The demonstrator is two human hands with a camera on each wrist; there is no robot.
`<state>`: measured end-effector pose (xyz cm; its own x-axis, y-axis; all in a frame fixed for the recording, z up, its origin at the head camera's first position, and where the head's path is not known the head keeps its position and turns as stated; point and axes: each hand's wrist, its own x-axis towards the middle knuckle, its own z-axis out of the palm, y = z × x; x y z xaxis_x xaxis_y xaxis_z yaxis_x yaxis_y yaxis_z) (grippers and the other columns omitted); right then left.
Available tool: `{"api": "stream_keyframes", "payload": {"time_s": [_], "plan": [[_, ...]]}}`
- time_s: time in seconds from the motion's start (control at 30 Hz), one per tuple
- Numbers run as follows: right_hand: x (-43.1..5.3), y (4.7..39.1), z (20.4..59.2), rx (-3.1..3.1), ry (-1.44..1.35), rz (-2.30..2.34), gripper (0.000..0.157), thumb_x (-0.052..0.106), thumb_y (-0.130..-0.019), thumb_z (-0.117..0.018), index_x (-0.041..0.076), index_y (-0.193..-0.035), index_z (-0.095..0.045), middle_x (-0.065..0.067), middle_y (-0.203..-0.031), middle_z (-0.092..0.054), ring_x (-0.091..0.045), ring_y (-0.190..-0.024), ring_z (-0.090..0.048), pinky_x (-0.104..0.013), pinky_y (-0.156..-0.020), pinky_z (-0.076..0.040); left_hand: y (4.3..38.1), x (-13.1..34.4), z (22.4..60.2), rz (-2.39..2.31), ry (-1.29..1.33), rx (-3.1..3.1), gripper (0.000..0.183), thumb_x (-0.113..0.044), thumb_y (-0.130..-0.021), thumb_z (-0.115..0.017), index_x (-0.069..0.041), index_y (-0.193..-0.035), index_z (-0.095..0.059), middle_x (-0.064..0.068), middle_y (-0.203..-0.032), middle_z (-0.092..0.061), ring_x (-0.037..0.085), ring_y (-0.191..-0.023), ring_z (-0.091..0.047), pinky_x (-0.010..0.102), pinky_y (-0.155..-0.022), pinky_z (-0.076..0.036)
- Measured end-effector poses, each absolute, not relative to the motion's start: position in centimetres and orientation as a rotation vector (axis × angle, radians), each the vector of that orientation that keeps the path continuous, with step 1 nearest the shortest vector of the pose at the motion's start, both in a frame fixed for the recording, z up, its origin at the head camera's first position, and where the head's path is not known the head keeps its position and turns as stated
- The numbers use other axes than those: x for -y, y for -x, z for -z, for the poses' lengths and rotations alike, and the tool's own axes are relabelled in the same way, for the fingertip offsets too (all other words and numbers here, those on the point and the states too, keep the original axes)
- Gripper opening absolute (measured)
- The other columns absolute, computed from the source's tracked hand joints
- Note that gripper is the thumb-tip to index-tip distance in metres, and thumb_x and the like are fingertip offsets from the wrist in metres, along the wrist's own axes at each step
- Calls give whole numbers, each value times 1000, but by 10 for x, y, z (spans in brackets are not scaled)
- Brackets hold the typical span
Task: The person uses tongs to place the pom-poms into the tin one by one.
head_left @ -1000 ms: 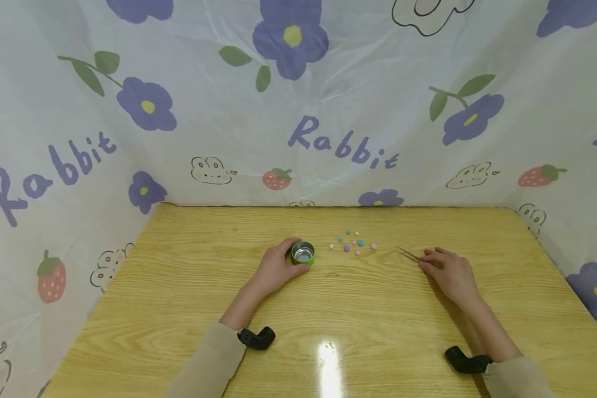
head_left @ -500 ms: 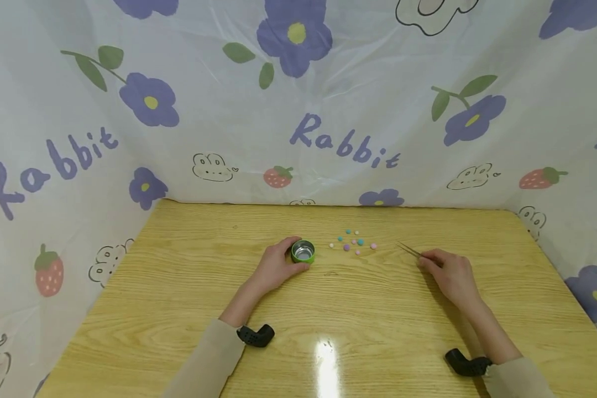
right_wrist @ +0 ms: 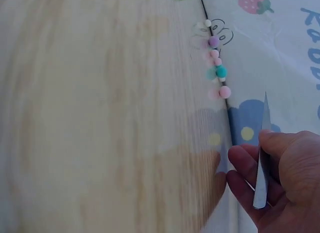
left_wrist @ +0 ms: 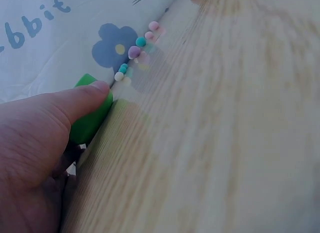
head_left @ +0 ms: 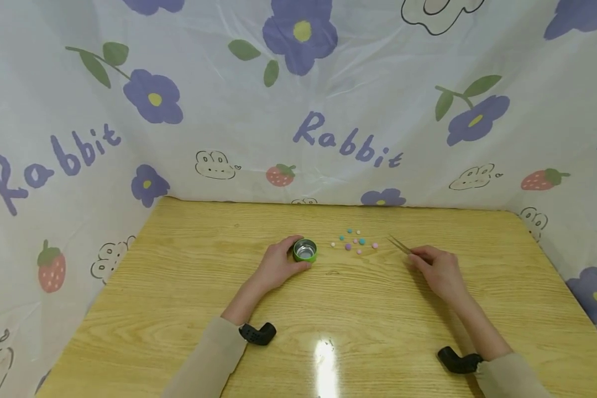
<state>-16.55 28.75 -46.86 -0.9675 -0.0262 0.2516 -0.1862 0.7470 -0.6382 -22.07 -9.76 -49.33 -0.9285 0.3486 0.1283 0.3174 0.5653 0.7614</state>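
My left hand (head_left: 277, 264) grips a small round green tin (head_left: 305, 251) with a shiny metal inside, standing on the table. In the left wrist view the thumb presses along the green side (left_wrist: 92, 115) of the tin. My right hand (head_left: 440, 272) pinches a pair of metal tweezers (head_left: 400, 245), their tips pointing left toward the beads. The tweezers (right_wrist: 262, 163) lie between thumb and fingers in the right wrist view. Several small round beads, including a purple bead (head_left: 348, 247), a teal bead (head_left: 362, 241) and a pink bead (head_left: 375, 245), lie between the tin and the tweezers.
The wood-grain table (head_left: 358, 315) reaches back to a white printed cloth (head_left: 239, 110) hanging behind it and at both sides. Each wrist wears a black camera mount, one at the left (head_left: 258, 334) and one at the right (head_left: 459, 360).
My right hand has moved left with the tweezers, bringing their tips closer to the beads. The left hand and the tin have stayed in place; the head view has shifted slightly.
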Motion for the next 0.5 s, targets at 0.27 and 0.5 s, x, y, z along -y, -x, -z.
{"api": "stream_keyframes", "payload": {"time_s": [0.27, 0.5], "plan": [[-279, 169, 471, 2747, -195, -1117, 23, 9, -100, -68, -6, -117, -71, -18, -98, -75, -31, -85, -72, -28, -68, -56, 220, 98, 495, -1314, -581, -2738, 71, -24, -87, -86, -4, -147, -53, 17, -136, -63, 33, -127, -58, 47, -108, -44], [-274, 171, 472, 2766, -195, -1217, 22, 7, -101, -66, -8, -117, -70, -17, -96, -75, -24, -78, -72, -24, -62, -55, 221, 98, 494, -1310, -590, -2746, 71, -24, -87, -86, -4, -147, -54, 16, -136, -63, 33, -128, -58, 47, -108, -44]]}}
